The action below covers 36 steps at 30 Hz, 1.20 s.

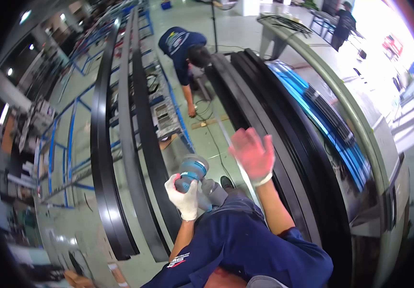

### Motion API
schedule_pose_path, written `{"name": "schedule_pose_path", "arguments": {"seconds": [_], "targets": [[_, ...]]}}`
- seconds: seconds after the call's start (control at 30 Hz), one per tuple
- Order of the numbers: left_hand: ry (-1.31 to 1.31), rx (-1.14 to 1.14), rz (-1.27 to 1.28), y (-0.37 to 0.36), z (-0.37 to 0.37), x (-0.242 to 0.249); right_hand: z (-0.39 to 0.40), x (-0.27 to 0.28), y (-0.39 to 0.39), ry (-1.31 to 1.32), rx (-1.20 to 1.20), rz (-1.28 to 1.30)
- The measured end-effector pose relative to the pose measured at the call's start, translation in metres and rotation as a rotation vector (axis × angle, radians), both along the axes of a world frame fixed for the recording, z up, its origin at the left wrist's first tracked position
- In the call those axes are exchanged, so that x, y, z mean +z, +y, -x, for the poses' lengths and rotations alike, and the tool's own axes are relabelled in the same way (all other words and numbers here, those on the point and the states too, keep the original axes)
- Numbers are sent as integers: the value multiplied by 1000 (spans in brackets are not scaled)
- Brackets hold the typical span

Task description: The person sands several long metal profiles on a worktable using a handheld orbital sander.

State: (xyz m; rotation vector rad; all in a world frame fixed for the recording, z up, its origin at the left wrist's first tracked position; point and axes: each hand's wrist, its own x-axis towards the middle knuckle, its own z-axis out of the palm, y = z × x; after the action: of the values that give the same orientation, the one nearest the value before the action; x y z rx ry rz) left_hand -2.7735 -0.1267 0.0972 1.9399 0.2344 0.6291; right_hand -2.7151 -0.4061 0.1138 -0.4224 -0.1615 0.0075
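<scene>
My left hand (183, 198), in a white knit glove, is closed around the teal and grey body of an orbital sander (190, 173). The sander's round pad faces up and away from me, and its grey dust bag (213, 193) hangs toward my lap. My right hand (254, 154) is raised with its fingers spread, in a glove with a red palm, slightly blurred. Nothing is in it. Beneath and beside it run long dark metal profiles (283, 129). Left of the sander lies another long black profile (152, 129).
A co-worker (182, 43) bends down ahead, one hand near a cable on the floor. More long profiles (102, 144) rest on blue frames (68, 144) at left. Blue-wrapped bars (303, 105) lie at right beside a pale curved-edge table (334, 81). Another person (345, 24) is far right.
</scene>
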Motion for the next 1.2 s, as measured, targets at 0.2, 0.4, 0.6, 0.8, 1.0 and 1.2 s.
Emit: {"name": "schedule_pose_path", "arguments": {"seconds": [0.2, 0.4, 0.6, 0.8, 1.0, 1.2], "targets": [[-9, 131, 54, 16, 27, 0, -62, 18, -5, 50, -182, 280], [-15, 262, 152, 22, 51, -10, -84, -104, 49, 497, 70, 780], [2, 366, 219, 24, 71, -12, 18, -274, 20, 447, 642, 1680], [-4, 388, 282, 34, 75, -29, 114, -338, -84, 1055, 327, 1834], [24, 331, 315, 31, 64, -25, 175, -359, -135, 951, 586, 1701], [89, 148, 259, 29, 41, -15, 167, -177, -360, 1543, -236, 1418]]}}
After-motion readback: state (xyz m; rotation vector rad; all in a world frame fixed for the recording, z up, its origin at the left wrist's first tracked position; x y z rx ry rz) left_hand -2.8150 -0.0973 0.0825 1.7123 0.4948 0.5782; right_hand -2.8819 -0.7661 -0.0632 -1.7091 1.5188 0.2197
